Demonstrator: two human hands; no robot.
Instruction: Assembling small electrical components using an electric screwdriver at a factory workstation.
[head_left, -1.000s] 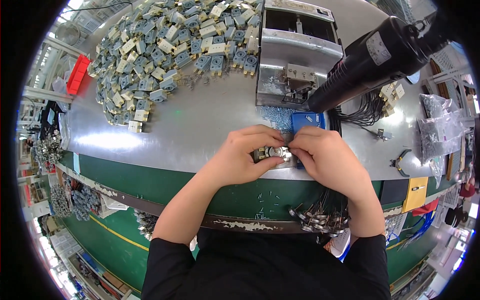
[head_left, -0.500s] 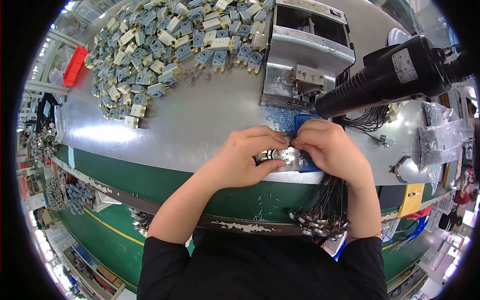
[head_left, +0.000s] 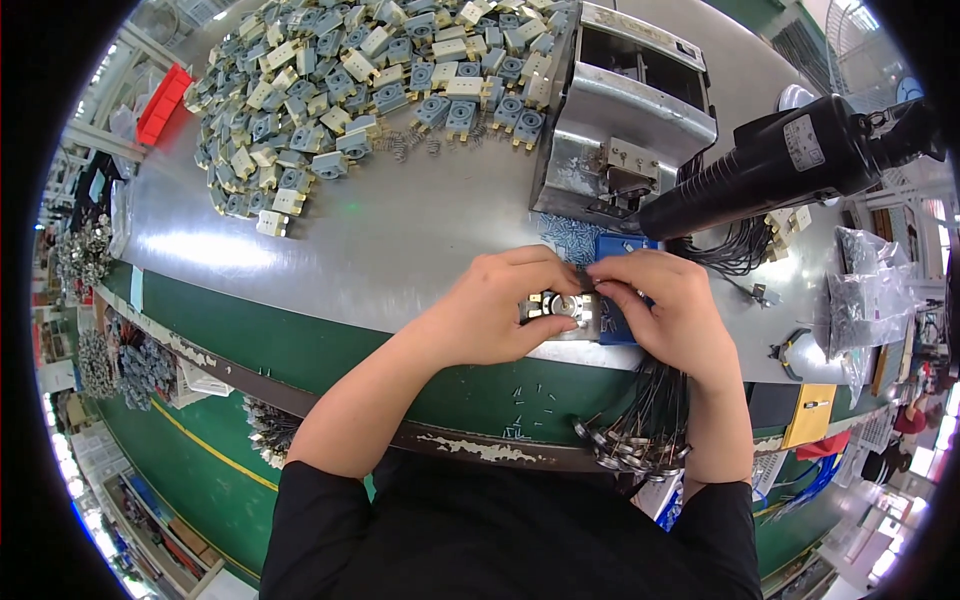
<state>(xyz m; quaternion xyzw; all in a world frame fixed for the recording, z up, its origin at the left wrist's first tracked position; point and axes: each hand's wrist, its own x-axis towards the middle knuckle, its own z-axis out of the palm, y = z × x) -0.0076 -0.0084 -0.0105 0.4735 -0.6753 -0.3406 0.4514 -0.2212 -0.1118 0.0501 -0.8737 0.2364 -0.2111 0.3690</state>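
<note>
My left hand (head_left: pixel 505 308) is curled around a small part with a round metal centre (head_left: pixel 566 306), thumb at its near side and fingers at its far side. The part rests on a shiny metal block at the bench's near edge. My right hand (head_left: pixel 662 305) is closed in a pinch at the part's far right corner, its fingertips nearly meeting the left ones. Something small and dark shows between the fingertips, too hidden to name. Under my right hand lies a blue tray (head_left: pixel 617 330). Loose small screws (head_left: pixel 570 238) are heaped just beyond my hands.
A large pile of grey and cream switch-like blocks (head_left: pixel 350 90) covers the far left, with loose springs (head_left: pixel 400 145) at its edge. A metal machine (head_left: pixel 630 110) and a black power screwdriver (head_left: pixel 750 175) stand beyond my hands. Black wires with round metal heads (head_left: pixel 635 445) hang over the near edge.
The view has shifted slightly, so the bench appears moved a little right. Both hands stay at the same part; my right fingertips have shifted slightly at its far corner.
</note>
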